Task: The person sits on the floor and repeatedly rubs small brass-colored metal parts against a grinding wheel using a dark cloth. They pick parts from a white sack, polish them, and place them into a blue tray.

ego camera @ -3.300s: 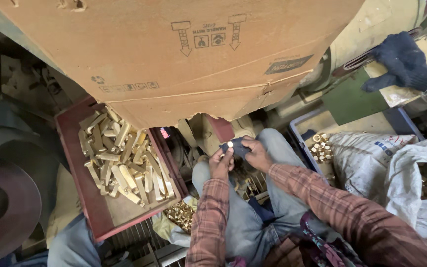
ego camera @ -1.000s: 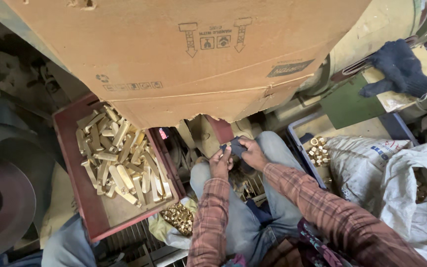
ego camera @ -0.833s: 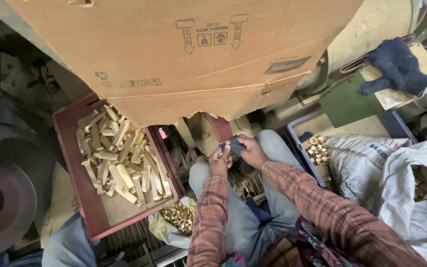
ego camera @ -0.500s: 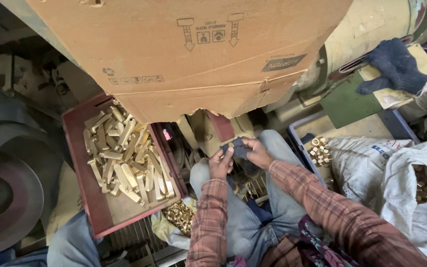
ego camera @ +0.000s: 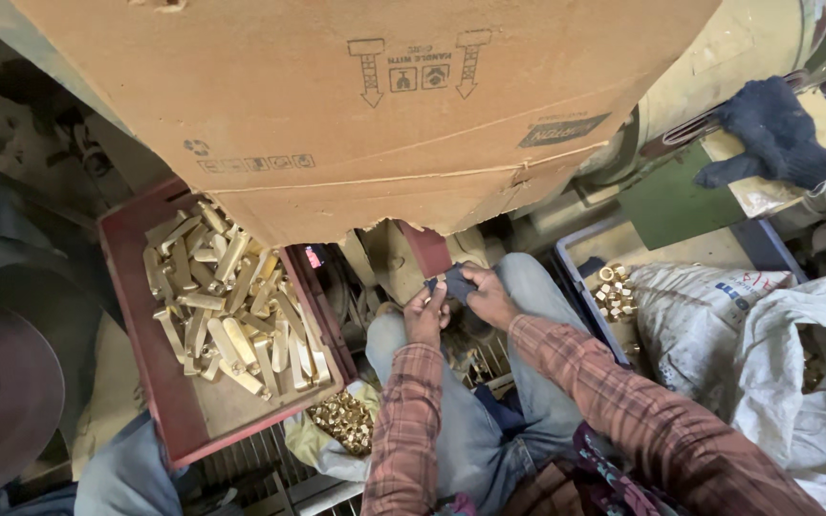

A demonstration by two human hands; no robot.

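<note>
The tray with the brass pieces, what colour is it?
The tray is dark red, seen in the head view.

One view only, from a camera on the person's head, looking steeply down over the lap and knees. Both plaid-sleeved forearms run up from the bottom edge to the left hand and right hand, which sit near the middle, fairly close to the lens. A large cardboard box fills the upper half, closest to the camera. The red tray of brass pieces lies lower left, white sacks at right.
</note>
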